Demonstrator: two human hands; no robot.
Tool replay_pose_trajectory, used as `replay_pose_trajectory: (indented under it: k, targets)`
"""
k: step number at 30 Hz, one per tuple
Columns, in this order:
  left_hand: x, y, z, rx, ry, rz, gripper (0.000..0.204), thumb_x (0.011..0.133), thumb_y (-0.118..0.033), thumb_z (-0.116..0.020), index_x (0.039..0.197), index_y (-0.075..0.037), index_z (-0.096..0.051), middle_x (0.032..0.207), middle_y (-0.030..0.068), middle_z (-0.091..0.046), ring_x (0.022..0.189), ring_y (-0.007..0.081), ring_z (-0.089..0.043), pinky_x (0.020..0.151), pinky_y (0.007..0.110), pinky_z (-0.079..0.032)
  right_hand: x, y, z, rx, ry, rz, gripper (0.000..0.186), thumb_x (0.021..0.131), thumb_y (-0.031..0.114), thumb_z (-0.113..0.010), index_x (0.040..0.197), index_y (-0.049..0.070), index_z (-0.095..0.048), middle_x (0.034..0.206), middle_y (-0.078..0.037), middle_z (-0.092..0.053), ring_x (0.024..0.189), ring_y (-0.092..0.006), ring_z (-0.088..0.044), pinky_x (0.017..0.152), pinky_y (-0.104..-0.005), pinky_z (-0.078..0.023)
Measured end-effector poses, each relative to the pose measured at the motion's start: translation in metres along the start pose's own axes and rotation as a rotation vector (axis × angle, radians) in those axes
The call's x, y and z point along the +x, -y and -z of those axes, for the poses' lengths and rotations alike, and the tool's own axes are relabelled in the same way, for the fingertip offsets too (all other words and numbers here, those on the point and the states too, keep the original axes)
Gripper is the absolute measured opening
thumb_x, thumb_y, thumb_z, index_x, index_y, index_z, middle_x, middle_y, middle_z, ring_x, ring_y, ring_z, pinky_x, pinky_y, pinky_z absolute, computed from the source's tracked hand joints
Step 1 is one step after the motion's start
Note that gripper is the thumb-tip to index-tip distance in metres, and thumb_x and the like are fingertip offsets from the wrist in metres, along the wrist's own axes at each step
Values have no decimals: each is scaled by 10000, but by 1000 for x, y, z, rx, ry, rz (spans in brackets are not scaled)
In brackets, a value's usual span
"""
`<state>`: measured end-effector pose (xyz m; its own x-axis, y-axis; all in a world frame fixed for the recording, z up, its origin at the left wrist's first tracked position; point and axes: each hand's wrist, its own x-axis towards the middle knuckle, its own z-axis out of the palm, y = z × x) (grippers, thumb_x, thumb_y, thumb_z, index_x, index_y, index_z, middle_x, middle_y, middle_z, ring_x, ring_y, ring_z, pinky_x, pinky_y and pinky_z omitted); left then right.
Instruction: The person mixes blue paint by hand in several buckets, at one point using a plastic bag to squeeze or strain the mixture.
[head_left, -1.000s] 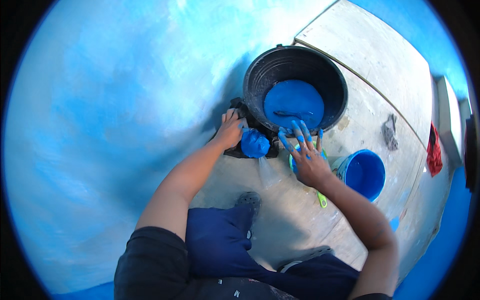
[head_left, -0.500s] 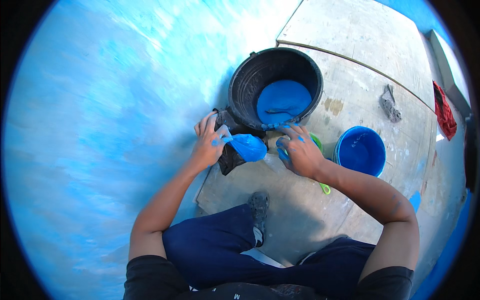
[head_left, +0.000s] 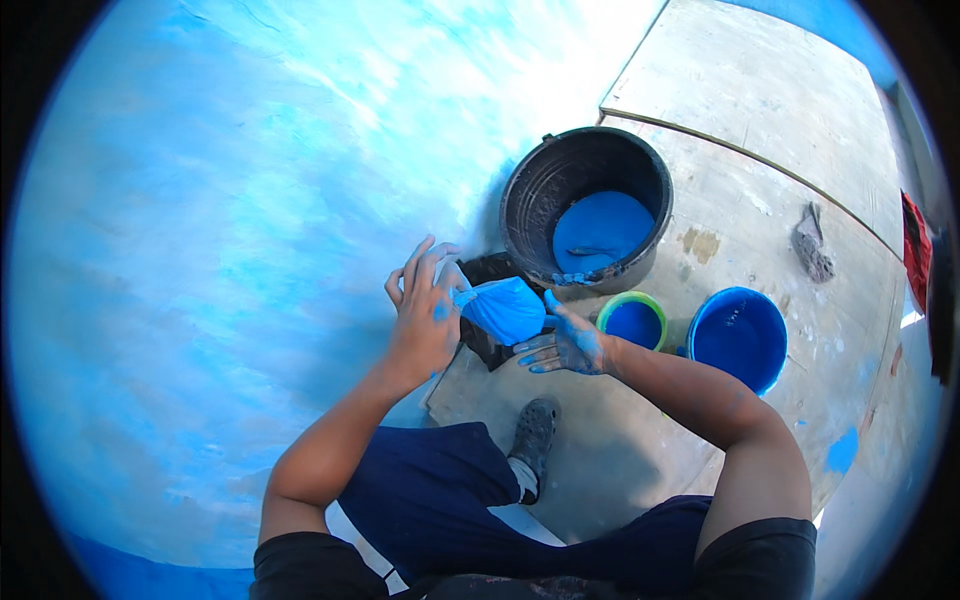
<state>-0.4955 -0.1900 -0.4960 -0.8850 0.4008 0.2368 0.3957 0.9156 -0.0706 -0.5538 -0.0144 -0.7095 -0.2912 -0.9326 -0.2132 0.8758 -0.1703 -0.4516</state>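
Left hand [head_left: 424,318]: pinched blue bag [head_left: 510,312] by narrow end. Right hand [head_left: 572,345]: spread open beside it. Likely risked slip through light, smeared pinch.

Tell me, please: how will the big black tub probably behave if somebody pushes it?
The black tub is probably rather heavy to push, as blue liquid covers its bottom. The liquid may slosh, but a gentle push seems unlikely to spill it, because its surface lies well below the rim. The near rim could feel slippery where blue smears show.
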Motion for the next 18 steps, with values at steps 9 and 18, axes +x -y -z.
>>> replay_pose_trajectory:
  k: [9, 18]
  targets:
    - [41, -57, 52, -143, -29, -162, 127, 869, -74, -624, 995, -62, -632, 1291, 108, -500, 1264, 302, -429, 1038, 436, -257, -25, 48, -32, 245, 467, 171, 869, 915, 731, -436, 1506, 97, -367, 1428, -270, -480, 1218, -487, -556, 963, -548, -537]
    - [89, -97, 4, -293, -182, -172, 189, 924, -37, -598, 1112, -45, -588, 1346, 161, -394, 1244, 328, -387, 1020, 425, -380, -123, 103, -15, 269, 68, 645, 739, 929, 499, -589, 1467, 32, -394, 1417, -216, -512, 1257, -367, -562, 1040, -519, -492]
